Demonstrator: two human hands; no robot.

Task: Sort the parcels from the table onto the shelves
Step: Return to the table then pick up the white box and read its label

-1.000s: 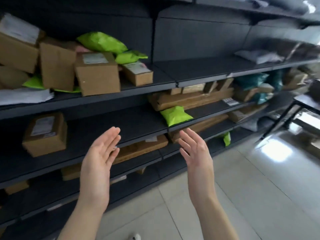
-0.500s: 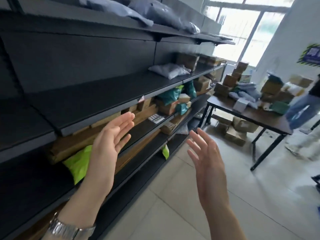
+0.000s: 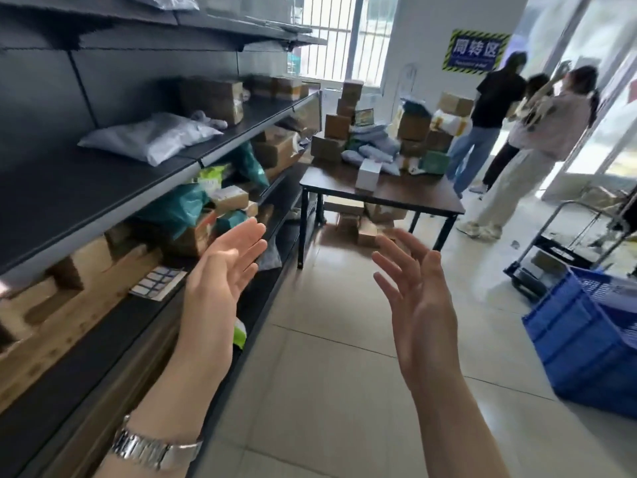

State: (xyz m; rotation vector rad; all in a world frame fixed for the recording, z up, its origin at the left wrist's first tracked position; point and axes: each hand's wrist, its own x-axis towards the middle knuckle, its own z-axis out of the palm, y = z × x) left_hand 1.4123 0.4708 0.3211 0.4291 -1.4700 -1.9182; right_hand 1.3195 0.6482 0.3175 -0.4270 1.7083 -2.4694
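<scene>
Both hands are raised in front of me, palms facing each other, fingers spread, nothing in them: my left hand (image 3: 220,270) beside the shelves, my right hand (image 3: 413,291) over the floor. Ahead stands a dark table (image 3: 406,196) piled with parcels (image 3: 379,139): brown cardboard boxes, grey mailer bags and a small white box (image 3: 368,174). The black shelves (image 3: 103,188) run along my left and hold a grey mailer bag (image 3: 151,136), teal bags and several cardboard boxes.
More boxes lie on the floor under the table (image 3: 362,225). A blue plastic crate (image 3: 593,336) sits at the right, with a black trolley (image 3: 565,250) behind it. Three people (image 3: 517,132) stand past the table near the doorway. A tiled aisle leads to the table.
My view has swung right, from facing the shelves to looking down the aisle at the table. Both hands stay raised and empty.
</scene>
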